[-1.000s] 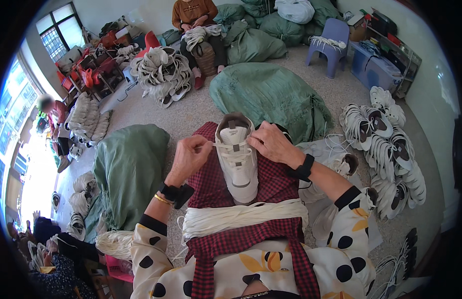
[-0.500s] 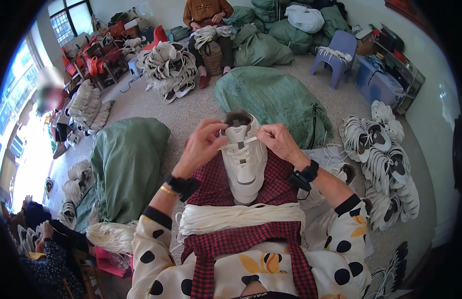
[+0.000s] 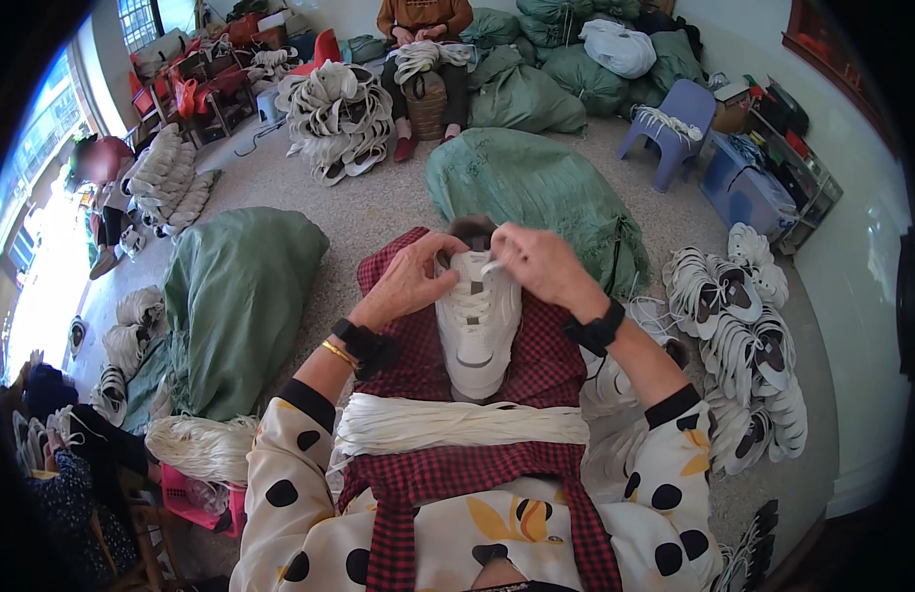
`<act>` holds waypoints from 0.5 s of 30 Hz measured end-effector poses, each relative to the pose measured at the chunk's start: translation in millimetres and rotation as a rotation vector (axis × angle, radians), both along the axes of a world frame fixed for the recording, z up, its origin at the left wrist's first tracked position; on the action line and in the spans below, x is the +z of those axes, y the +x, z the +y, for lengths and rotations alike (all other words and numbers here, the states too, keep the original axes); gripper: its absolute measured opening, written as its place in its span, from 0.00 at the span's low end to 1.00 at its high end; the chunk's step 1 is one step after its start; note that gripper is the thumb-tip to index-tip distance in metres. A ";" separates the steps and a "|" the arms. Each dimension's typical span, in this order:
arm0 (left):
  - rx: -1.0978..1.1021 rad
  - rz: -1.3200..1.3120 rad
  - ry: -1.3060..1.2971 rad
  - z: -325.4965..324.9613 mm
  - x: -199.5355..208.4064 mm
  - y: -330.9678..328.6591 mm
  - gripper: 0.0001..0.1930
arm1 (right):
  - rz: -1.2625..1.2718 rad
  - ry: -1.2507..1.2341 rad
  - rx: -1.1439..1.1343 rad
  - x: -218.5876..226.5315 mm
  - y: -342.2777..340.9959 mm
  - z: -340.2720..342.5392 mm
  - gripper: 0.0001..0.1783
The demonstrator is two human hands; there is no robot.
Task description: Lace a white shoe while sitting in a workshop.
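Observation:
A white sneaker lies on my lap over a red-and-black checked apron, its toe toward me. White lace runs across its tongue through the eyelets. My left hand curls against the left side of the collar, thumb and fingers closing on the upper edge. At the right top eyelets, my right hand pinches the shoelace, a short bit of which shows by the fingertips. The dark collar lining is partly behind my right fingers. A bundle of white laces lies across my lap, nearer than the toe.
Green sacks stand at left and ahead. Piles of white shoes lie at right. Lace hanks rest over a pink basket. A purple chair stands far right. Other people sit ahead and at left.
My right hand has moved up and slightly left to the shoe's top, drawing the lace from its stretch across the tongue. My left hand has shifted slightly onto the collar edge.

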State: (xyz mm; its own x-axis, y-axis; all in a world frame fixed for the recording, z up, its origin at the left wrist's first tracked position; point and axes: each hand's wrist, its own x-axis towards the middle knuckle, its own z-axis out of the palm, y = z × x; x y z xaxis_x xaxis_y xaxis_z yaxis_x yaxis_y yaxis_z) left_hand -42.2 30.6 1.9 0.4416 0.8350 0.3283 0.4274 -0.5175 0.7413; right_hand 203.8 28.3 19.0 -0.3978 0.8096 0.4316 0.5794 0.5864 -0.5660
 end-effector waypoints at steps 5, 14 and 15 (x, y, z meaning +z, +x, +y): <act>-0.096 0.001 0.035 8.0 -7.6 4.2 0.20 | -0.052 0.065 0.121 -20.5 10.0 3.2 0.12; -0.142 -0.134 -0.390 30.7 -17.0 -4.2 0.14 | -0.024 -0.083 0.044 -10.7 13.0 -1.5 0.17; -0.146 -0.125 -0.340 30.9 -16.9 -6.3 0.14 | -0.022 -0.082 0.042 -12.5 12.2 -0.2 0.17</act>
